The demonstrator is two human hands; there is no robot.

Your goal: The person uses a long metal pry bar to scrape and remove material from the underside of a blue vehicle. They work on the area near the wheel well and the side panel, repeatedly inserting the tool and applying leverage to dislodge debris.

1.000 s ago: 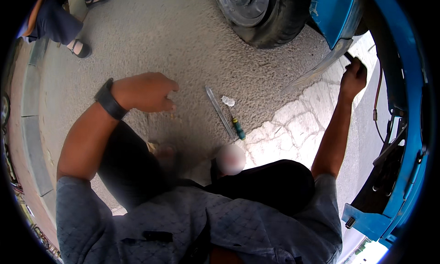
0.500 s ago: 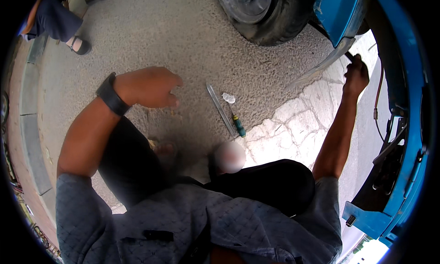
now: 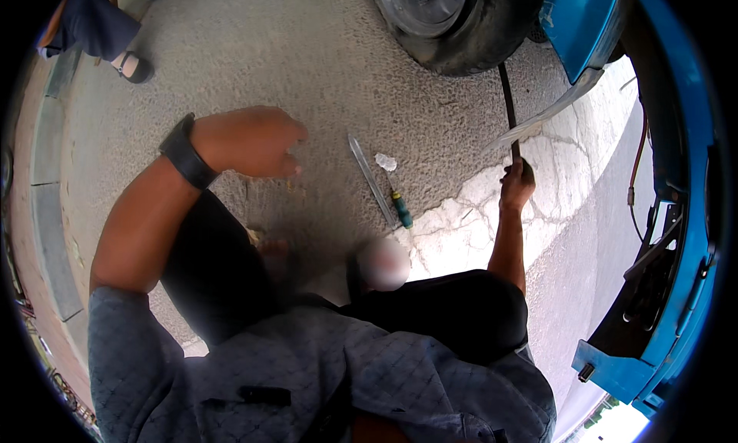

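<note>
My right hand (image 3: 518, 185) is closed round the near end of a long dark bar (image 3: 508, 105). The bar reaches away from me over the ground to the lower edge of a black tyre (image 3: 477, 47), passing by a pale curved edge below a blue panel (image 3: 580, 28). My left hand (image 3: 257, 142), with a dark band at the wrist, hangs in front of my left leg. Its fingers bend down loosely, thumb apart, with nothing seen in them. Between the hands lie a silvery metal strip (image 3: 371, 180), a screwdriver (image 3: 402, 211) with a green handle, and a crumpled whitish scrap (image 3: 386, 162).
A blue vehicle body (image 3: 692, 289) with an open side and hanging cable stands along the right. At upper left is another person's sandalled foot (image 3: 132, 66), near a kerb (image 3: 48, 228). Cracked pale paving (image 3: 469, 220) borders rough asphalt.
My right hand has come nearer and to the left, swinging the bar out from beneath the blue panel toward the tyre. The left hand stays almost where it was.
</note>
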